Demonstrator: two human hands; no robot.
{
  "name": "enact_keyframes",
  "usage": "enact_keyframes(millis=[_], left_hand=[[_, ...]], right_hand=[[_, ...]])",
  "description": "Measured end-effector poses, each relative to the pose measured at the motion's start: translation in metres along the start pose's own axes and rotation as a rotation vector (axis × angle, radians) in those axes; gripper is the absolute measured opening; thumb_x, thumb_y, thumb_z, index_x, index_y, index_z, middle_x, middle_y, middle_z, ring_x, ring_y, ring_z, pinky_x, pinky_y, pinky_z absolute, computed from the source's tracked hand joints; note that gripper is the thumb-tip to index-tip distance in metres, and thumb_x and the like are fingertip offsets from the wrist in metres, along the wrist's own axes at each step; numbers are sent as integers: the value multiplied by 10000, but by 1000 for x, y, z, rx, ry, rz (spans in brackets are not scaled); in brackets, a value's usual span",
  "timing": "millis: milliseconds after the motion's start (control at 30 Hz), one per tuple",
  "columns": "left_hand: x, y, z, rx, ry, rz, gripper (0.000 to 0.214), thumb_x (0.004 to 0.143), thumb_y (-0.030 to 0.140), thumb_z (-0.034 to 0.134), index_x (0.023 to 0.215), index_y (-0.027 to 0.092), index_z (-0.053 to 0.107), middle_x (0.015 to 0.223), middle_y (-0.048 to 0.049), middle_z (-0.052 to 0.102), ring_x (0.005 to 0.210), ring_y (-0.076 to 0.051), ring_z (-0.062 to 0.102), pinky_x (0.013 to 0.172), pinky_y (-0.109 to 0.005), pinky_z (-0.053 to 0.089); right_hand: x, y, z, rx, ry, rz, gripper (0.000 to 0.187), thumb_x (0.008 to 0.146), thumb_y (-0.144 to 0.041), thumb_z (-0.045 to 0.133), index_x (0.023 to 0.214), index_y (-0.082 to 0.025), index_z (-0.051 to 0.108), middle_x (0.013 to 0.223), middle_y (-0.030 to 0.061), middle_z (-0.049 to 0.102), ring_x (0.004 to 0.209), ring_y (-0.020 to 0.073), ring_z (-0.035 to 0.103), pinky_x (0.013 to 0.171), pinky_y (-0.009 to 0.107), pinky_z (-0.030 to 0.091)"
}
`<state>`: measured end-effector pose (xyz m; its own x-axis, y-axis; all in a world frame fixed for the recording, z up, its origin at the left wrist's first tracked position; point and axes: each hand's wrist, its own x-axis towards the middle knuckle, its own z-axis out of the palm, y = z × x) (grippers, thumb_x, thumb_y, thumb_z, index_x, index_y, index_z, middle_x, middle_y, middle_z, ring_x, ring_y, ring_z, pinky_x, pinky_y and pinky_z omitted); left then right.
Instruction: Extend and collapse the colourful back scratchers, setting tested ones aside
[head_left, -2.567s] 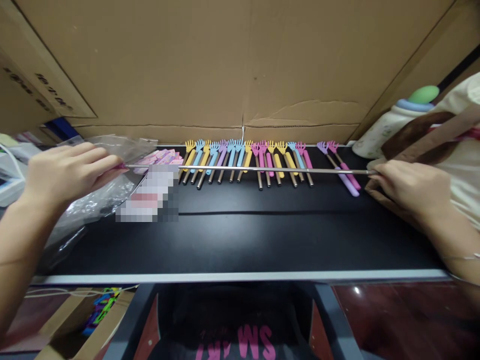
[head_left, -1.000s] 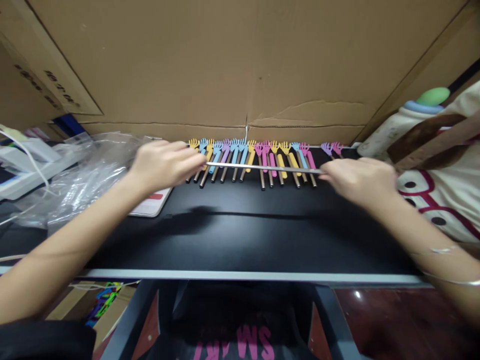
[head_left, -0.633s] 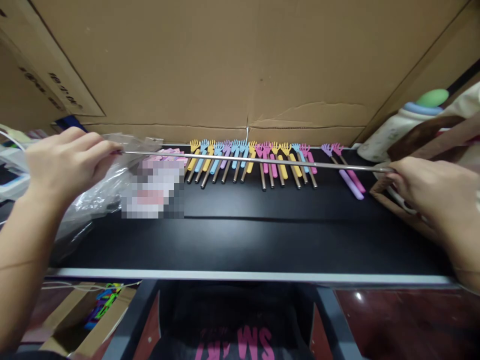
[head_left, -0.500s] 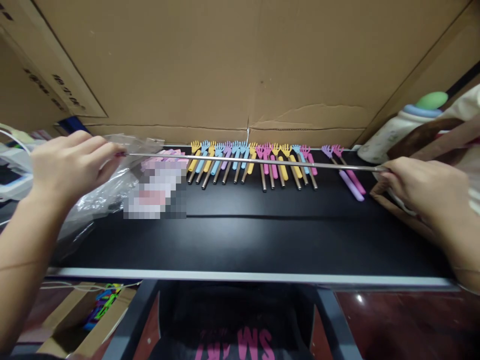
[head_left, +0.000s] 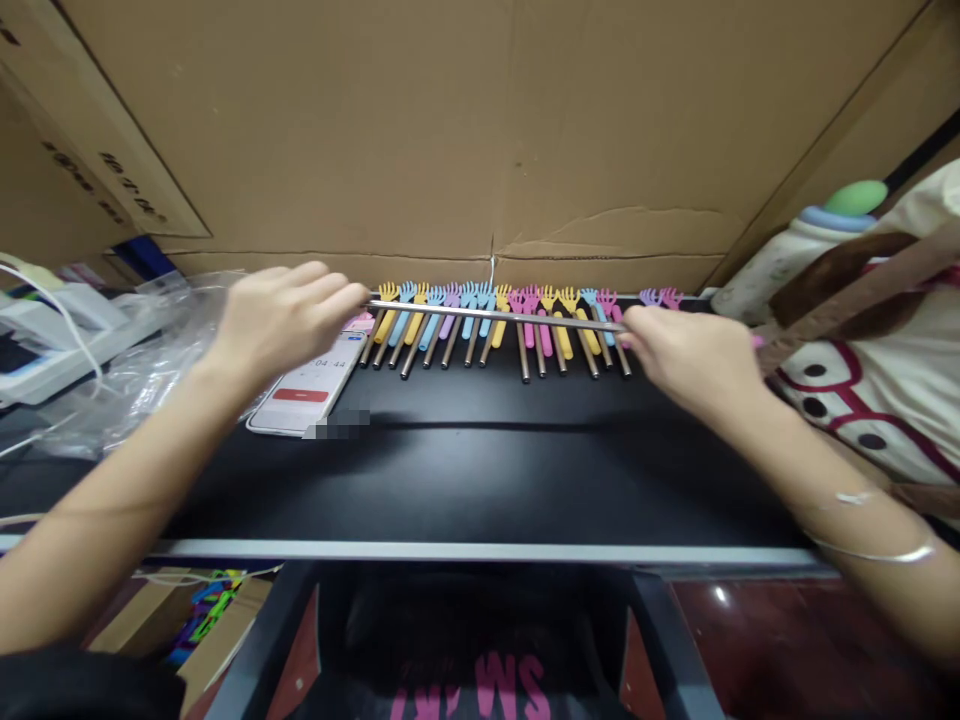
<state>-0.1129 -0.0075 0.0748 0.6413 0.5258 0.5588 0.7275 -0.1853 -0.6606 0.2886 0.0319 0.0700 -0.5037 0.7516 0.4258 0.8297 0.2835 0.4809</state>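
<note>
A thin metal telescopic rod point(head_left: 495, 316), seemingly of a back scratcher, spans the space between my hands above the table. My left hand point(head_left: 289, 310) is closed round its left end, and my right hand point(head_left: 686, 355) is closed round the other. A bit of pink shows beside my right hand; both ends of the rod are largely hidden by my fingers. Behind it lies a row of several back scratchers point(head_left: 561, 335) with claw-shaped heads, metal shafts and yellow, blue, purple or pink sleeves. Under my left hand rests a phone point(head_left: 315, 390) with a lit screen.
Clear plastic bags point(head_left: 142, 385) and a white device point(head_left: 60, 335) lie at the left. On the right are a bottle point(head_left: 780, 260) with a green top and a printed cloth item point(head_left: 885, 400). Cardboard point(head_left: 360, 130) walls the back; an open box point(head_left: 217, 640) stands below.
My hands have come closer together, and the visible stretch of rod between them is much shorter. My left hand moved right, over the phone; my right hand moved left.
</note>
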Motion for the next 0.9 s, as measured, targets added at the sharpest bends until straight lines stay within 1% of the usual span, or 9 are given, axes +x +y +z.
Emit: enact_keyframes(millis=[100, 167, 300, 467, 567, 667, 733, 800, 900], left_hand=[[40, 57, -14, -149, 177, 91, 296, 938, 192, 401, 697, 195, 573, 594, -4, 569, 586, -138, 490, 492, -262, 255], [56, 86, -22, -234, 201, 78, 311, 955, 203, 394, 702, 182, 575, 563, 0, 548, 553, -131, 491, 492, -268, 258], [63, 103, -29, -281, 236, 81, 330, 979, 283, 403, 711, 184, 569, 568, 9, 548, 549, -122, 506, 494, -277, 251], [50, 72, -21, -253, 168, 133, 335, 983, 340, 394, 734, 201, 569, 608, 5, 577, 582, -125, 520, 496, -281, 252], [25, 33, -10, -179, 15, 38, 349, 980, 393, 375, 752, 208, 564, 655, -10, 593, 625, -133, 515, 515, -293, 265], [-14, -7, 1, -62, -126, -156, 341, 980, 371, 355, 762, 191, 547, 691, -27, 591, 669, -136, 500, 521, -294, 271], [-39, -25, 4, 0, -242, -221, 398, 999, 327, 254, 769, 186, 546, 721, -57, 583, 744, -150, 529, 539, -315, 273], [-57, -34, 4, 11, -315, -260, 456, 1004, 320, 181, 781, 186, 555, 740, -80, 579, 824, -159, 560, 536, -324, 256], [-66, -34, -2, -14, -320, -321, 523, 1008, 332, 133, 827, 132, 581, 775, -117, 599, 942, -182, 586, 534, -320, 209]], right_hand=[[9, -53, -22, 105, 112, -159, 358, 970, -364, 340, 814, -180, 605, 644, 27, 615, 535, 137, 492, 500, 290, 143], [9, -74, -35, 119, 180, -217, 331, 970, -327, 361, 798, -173, 599, 635, 25, 606, 543, 132, 510, 503, 290, 152], [2, -81, -41, 103, 306, -252, 349, 973, -356, 369, 769, -172, 584, 591, 8, 578, 508, 124, 494, 488, 283, 139], [1, -48, -19, 82, 287, -253, 460, 988, -433, 284, 745, -178, 579, 575, 16, 569, 504, 116, 457, 493, 275, 148], [-5, 4, 5, 63, 155, -131, 581, 976, -526, 172, 738, -180, 573, 620, 54, 593, 529, 131, 452, 500, 279, 156], [-24, 64, 31, 84, 14, -5, 675, 935, -611, 36, 717, -201, 526, 630, 72, 588, 528, 154, 446, 494, 279, 170], [-41, 92, 43, 107, -53, 33, 669, 920, -619, -4, 726, -213, 491, 660, 85, 591, 537, 169, 451, 505, 285, 207], [-55, 104, 47, 117, -86, 47, 614, 924, -607, 15, 750, -227, 465, 683, 86, 587, 575, 191, 474, 525, 298, 240], [-65, 103, 47, 120, -94, 65, 540, 933, -581, 55, 779, -243, 446, 710, 77, 587, 625, 213, 503, 544, 312, 271]])
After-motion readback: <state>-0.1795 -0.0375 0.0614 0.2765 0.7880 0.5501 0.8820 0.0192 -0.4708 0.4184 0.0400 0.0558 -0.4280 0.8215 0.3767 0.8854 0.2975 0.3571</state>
